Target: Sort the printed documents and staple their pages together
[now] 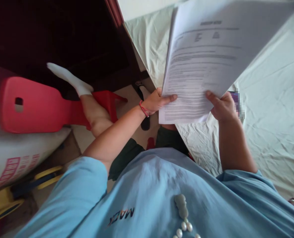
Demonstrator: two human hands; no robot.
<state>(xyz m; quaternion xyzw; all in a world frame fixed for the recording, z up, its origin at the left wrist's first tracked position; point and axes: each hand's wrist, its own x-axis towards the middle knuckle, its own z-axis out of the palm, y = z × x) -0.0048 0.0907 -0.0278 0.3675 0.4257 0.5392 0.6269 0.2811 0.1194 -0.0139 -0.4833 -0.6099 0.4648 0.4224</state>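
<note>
A thick stack of printed paper sheets (pixel 199 66) is held up in front of me, tilted, above the light green cloth. My left hand (pixel 159 100) grips its lower left edge, thumb on the top page and fingers behind. At the lower right, my right hand (pixel 222 105) pinches the stack, its thumb lying on the print and the other fingers partly hidden underneath. The top page carries a short heading and lines of small text, too blurred to read. A red string bracelet (pixel 144 109) circles my left wrist.
A light green cloth (pixel 268 132) covers the surface on the right. Beside my right hand lies a small purple item (pixel 235 97), partly blurred out. On the left, my leg rests across a red plastic chair (pixel 30 105). Near it are a white printed sack (pixel 20 155) and a yellow-and-black object (pixel 3 201).
</note>
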